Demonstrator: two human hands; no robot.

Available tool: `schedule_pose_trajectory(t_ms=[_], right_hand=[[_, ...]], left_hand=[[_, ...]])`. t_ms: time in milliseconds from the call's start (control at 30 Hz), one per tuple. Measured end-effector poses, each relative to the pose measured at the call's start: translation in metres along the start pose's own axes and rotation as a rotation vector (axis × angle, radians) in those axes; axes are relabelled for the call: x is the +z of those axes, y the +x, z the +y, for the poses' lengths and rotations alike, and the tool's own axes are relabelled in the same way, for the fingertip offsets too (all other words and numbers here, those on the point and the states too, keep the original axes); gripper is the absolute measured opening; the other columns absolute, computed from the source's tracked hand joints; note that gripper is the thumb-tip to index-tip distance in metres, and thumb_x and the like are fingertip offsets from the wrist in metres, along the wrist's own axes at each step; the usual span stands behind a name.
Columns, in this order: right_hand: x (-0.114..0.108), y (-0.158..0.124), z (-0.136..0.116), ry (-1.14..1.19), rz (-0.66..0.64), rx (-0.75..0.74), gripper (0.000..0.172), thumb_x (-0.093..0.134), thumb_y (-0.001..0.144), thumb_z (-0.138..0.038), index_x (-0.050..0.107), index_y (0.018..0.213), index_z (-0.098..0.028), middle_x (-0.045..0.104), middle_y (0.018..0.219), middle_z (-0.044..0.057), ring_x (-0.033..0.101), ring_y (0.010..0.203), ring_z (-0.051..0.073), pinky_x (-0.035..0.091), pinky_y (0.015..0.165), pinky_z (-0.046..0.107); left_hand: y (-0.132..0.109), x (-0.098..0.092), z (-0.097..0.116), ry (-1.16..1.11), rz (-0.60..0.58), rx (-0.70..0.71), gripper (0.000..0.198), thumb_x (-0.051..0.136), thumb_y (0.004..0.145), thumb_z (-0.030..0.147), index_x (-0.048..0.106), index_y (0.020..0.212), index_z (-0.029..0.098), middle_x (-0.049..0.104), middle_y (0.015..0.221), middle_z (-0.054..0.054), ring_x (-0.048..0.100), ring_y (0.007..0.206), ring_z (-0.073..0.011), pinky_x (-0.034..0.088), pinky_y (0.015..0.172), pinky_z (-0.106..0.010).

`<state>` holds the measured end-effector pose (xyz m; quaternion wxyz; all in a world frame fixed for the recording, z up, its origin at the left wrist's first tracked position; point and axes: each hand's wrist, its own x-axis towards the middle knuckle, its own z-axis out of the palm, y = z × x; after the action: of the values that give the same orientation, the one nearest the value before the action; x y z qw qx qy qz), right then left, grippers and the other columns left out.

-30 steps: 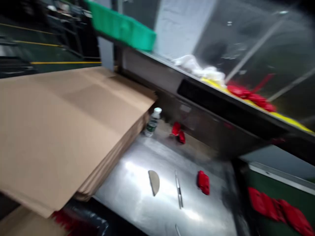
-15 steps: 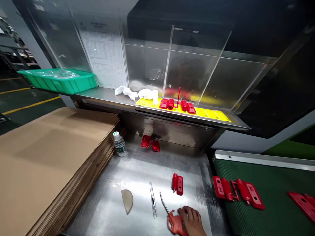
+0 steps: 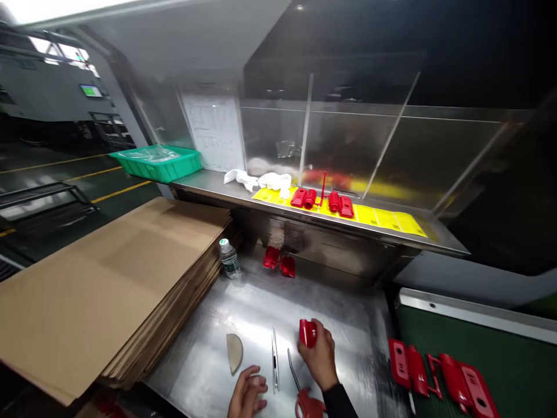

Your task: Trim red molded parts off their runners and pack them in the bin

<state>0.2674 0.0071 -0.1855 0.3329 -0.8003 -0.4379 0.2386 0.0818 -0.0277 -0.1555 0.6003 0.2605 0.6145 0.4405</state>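
My right hand is closed around a small red plastic part on the steel worktop. My left hand hovers low near the front edge with fingers loosely curled and nothing in it, close to a pair of tweezers. Red-handled scissors lie just under my right wrist. A tan half-round piece lies to the left of the tweezers.
A thick stack of flat cardboard fills the left. A water bottle and two red parts stand at the back. More red parts lie on the green belt and shelf. A green tray sits far left.
My right hand left the scissors handle and took hold of the red part. My left hand came into view. The camera tilted up slightly.
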Motion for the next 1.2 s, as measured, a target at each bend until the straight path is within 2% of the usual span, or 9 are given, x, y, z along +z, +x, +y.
schedule_pose_trajectory(t_ms=[100, 167, 333, 533, 733, 867, 933, 1033, 1200], right_hand=[[-0.005, -0.046, -0.032, 0.149, -0.112, -0.19, 0.067, 0.062, 0.082, -0.045, 0.041, 0.144, -0.029, 0.052, 0.139, 0.009, 0.05, 0.128, 0.031, 0.044, 0.103, 0.041], [-0.005, -0.059, -0.051, 0.145, -0.097, -0.227, 0.064, 0.055, 0.089, -0.052, 0.036, 0.147, -0.032, 0.046, 0.146, 0.009, 0.042, 0.135, 0.032, 0.043, 0.104, 0.044], [0.024, -0.03, -0.078, -0.281, -0.072, -0.196, 0.033, 0.05, 0.091, -0.03, 0.065, 0.112, -0.009, 0.058, 0.111, 0.023, 0.049, 0.109, 0.04, 0.038, 0.094, 0.054], [0.064, -0.022, -0.081, -0.148, -0.149, -0.197, 0.034, 0.028, 0.089, -0.014, 0.06, 0.078, -0.014, 0.062, 0.094, 0.025, 0.054, 0.101, 0.039, 0.035, 0.089, 0.057], [0.045, -0.079, -0.108, 0.371, -0.329, -0.222, 0.038, 0.022, 0.099, -0.058, 0.042, 0.098, -0.026, 0.057, 0.07, -0.001, 0.056, 0.063, 0.019, 0.046, 0.064, 0.033], [0.03, -0.122, -0.16, 1.014, -0.529, 0.085, 0.067, 0.05, 0.084, -0.076, 0.037, 0.126, -0.025, 0.034, 0.053, -0.013, 0.026, 0.04, 0.008, 0.021, 0.042, 0.021], [0.022, -0.129, -0.184, 1.137, -0.569, 0.146, 0.077, 0.061, 0.078, -0.075, 0.036, 0.13, -0.024, 0.028, 0.049, -0.015, 0.016, 0.04, 0.006, 0.012, 0.041, 0.019], [0.009, -0.124, -0.204, 1.181, -0.52, 0.078, 0.069, 0.074, 0.074, -0.065, 0.044, 0.12, -0.022, 0.038, 0.056, -0.012, 0.023, 0.044, 0.004, 0.016, 0.044, 0.019], [-0.012, -0.115, -0.216, 1.143, -0.574, -0.054, 0.048, 0.077, 0.077, -0.053, 0.057, 0.104, -0.019, 0.039, 0.064, -0.01, 0.033, 0.055, 0.006, 0.026, 0.052, 0.022]], left_hand=[[-0.008, -0.002, 0.039, -0.371, -0.086, -0.247, 0.069, 0.061, 0.073, 0.074, 0.058, 0.129, 0.032, 0.067, 0.121, -0.014, 0.065, 0.106, -0.0356, 0.053, 0.073, -0.043], [-0.018, -0.011, 0.064, -0.541, -0.169, -0.304, 0.067, 0.061, 0.078, 0.07, 0.054, 0.133, 0.032, 0.069, 0.117, -0.014, 0.068, 0.099, -0.035, 0.054, 0.072, -0.044], [-0.042, -0.044, 0.101, -0.6, -0.191, -0.28, 0.04, 0.068, 0.085, 0.044, 0.061, 0.118, 0.023, 0.075, 0.098, -0.011, 0.072, 0.08, -0.0295, 0.056, 0.069, -0.042], [-0.062, -0.072, 0.13, -0.68, -0.15, -0.165, 0.039, 0.064, 0.088, 0.039, 0.059, 0.122, 0.021, 0.074, 0.113, -0.019, 0.07, 0.106, -0.0399, 0.054, 0.089, -0.056], [-0.055, -0.074, 0.152, -0.822, -0.023, -0.013, 0.033, 0.064, 0.088, 0.04, 0.061, 0.118, 0.026, 0.074, 0.116, -0.01, 0.061, 0.125, -0.0317, 0.046, 0.106, -0.047], [-0.053, -0.064, 0.165, -0.968, -0.117, 0.095, 0.04, 0.065, 0.078, 0.027, 0.059, 0.117, 0.034, 0.073, 0.119, -0.006, 0.056, 0.13, -0.0331, 0.044, 0.107, -0.05], [-0.056, -0.065, 0.169, -0.98, -0.19, 0.116, 0.056, 0.063, 0.062, 0.017, 0.061, 0.116, 0.034, 0.072, 0.121, -0.006, 0.056, 0.129, -0.0375, 0.045, 0.105, -0.054], [-0.059, -0.081, 0.172, -0.921, -0.228, 0.071, 0.065, 0.059, 0.048, 0.011, 0.065, 0.11, 0.029, 0.072, 0.116, -0.007, 0.059, 0.122, -0.0388, 0.048, 0.102, -0.055], [-0.055, -0.105, 0.171, -0.72, -0.112, -0.087, 0.014, 0.067, 0.073, 0.024, 0.064, 0.087, 0.024, 0.068, 0.083, -0.001, 0.069, 0.088, -0.0243, 0.055, 0.091, -0.043]])
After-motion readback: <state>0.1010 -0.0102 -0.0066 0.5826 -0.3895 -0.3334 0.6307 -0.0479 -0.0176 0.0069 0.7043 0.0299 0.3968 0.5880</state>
